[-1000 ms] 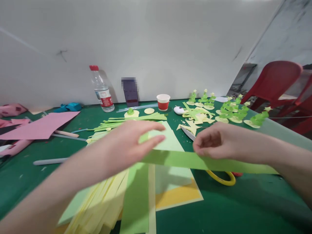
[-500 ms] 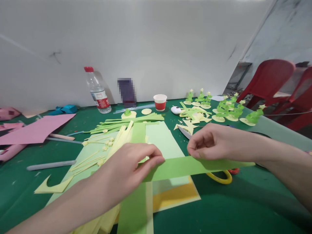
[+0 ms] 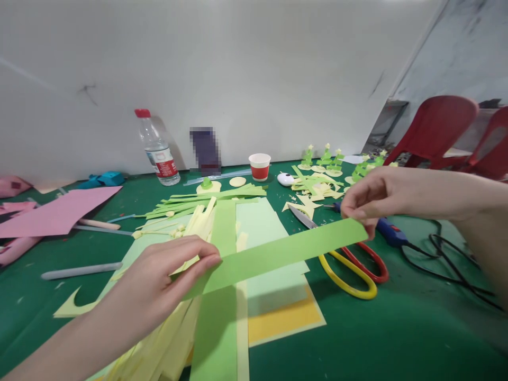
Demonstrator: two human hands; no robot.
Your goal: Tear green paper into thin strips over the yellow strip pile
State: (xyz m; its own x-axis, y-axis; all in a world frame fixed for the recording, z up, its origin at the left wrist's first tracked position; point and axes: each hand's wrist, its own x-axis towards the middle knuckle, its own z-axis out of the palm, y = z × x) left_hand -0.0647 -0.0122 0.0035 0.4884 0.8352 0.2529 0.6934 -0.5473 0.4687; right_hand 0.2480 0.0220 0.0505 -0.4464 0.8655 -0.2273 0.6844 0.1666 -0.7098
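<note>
A green paper strip [image 3: 278, 253] is stretched between my two hands above the table, its right end a little higher. My left hand [image 3: 166, 275] pinches it near the left, thumb on top. My right hand [image 3: 381, 201] pinches the curled right end. Beneath it lies a second, wider green strip [image 3: 216, 328], running lengthwise over pale green sheets [image 3: 262, 227]. Scissors with yellow and red handles [image 3: 353, 288] lie beyond the strip's right half, blades apart from my hand. Behind my right hand is a blue-handled tool with a black cord [image 3: 391, 233].
Small green paper trees [image 3: 325, 159] stand at the back right. A water bottle [image 3: 161, 153], a paper cup [image 3: 260, 168] and a white oval object [image 3: 286, 180] stand along the wall. Pink paper [image 3: 59, 211] lies left; cut yellow strips [image 3: 159, 344] lie in front. Red chairs [image 3: 432, 129] are at right.
My hands have moved apart, the right one to the right and up, the left one to the left. More of the green strip shows between them, and the scissors are uncovered.
</note>
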